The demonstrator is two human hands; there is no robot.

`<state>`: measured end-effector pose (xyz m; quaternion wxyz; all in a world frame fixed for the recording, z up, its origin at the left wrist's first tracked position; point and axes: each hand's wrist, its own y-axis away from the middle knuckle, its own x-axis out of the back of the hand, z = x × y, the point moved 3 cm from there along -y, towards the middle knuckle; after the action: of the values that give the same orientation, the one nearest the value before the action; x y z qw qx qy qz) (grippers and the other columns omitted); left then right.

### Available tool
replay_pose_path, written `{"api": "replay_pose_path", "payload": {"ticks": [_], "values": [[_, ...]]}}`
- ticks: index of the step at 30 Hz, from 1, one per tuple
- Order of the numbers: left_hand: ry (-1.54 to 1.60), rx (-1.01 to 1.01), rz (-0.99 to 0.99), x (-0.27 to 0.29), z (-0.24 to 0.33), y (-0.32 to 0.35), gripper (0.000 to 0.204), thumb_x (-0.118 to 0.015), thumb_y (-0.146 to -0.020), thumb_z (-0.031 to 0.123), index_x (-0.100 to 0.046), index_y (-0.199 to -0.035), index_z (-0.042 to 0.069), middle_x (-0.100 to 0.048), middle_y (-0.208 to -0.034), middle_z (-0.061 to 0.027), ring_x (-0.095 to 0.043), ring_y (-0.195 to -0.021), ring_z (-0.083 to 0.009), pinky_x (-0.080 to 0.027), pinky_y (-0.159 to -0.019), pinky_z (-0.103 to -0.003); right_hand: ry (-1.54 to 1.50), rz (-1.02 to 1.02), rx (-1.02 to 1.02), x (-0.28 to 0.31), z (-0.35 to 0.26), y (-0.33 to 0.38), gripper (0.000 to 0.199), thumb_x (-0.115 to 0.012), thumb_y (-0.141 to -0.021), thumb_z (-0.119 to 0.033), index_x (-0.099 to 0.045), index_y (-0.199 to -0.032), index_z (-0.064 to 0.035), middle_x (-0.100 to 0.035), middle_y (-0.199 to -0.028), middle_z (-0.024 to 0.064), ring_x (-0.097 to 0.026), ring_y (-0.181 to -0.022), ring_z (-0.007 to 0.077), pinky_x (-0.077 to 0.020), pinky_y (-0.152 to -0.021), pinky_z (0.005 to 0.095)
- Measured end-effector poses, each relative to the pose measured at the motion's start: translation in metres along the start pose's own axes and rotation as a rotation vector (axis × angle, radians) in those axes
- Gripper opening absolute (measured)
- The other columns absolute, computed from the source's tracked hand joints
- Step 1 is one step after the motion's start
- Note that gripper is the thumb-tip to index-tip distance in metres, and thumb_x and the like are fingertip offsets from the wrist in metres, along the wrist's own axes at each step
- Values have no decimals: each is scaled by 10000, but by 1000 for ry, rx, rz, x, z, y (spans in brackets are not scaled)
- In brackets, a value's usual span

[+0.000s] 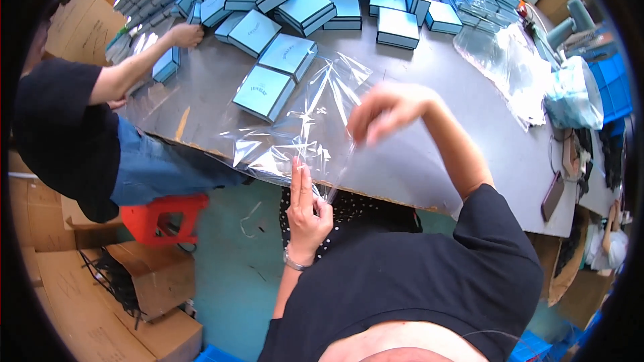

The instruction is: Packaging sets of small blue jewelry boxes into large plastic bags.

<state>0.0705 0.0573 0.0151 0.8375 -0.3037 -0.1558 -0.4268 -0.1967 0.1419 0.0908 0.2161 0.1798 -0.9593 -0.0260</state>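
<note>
A clear plastic bag [305, 131] lies crinkled at the table's near edge. Two light-blue jewelry boxes, a nearer one [264, 92] and a farther one [288, 55], sit end to end at its far part; glare hides whether they are fully inside. My left hand [308, 213] grips the bag's near end, index and middle fingers stretched along the film and thumb closed beside them. Over the table, right of the bag, my right hand [392, 112] is smeared by motion. Its fingers bend downward, and whether they touch the film cannot be made out.
More blue boxes [305, 10] are heaped at the back. Flat plastic bags [503, 70] lie at the right, near a phone [553, 196] at the edge. At left, a co-worker's hand [186, 35] reaches toward the heap, above a red stool [164, 220]. Cardboard boxes [151, 275] stand lower left.
</note>
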Motion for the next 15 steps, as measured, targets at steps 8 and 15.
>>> {"api": "replay_pose_path", "payload": {"ticks": [8,15], "values": [[-57,-4,21,2,12,-6,782,-501,-714,-123,-364,-1475,-9,-328,-1556,-181,-676,-814,-218,-496,-562,-252,965,999,-495,120,158,125,867,-758,-590,-316,-478,-1408,-262,-399,-1452,238,-365,-1360,409,-327,-1125,484],[-29,26,48,11,18,1,810,-516,-713,-111,-333,-1493,11,-298,-1573,-149,-664,-1021,-283,-543,-655,-289,916,998,-552,-2,73,119,789,-756,-555,-446,-560,-1275,-191,-527,-1233,199,-449,-1196,392,-369,-1017,493]]}}
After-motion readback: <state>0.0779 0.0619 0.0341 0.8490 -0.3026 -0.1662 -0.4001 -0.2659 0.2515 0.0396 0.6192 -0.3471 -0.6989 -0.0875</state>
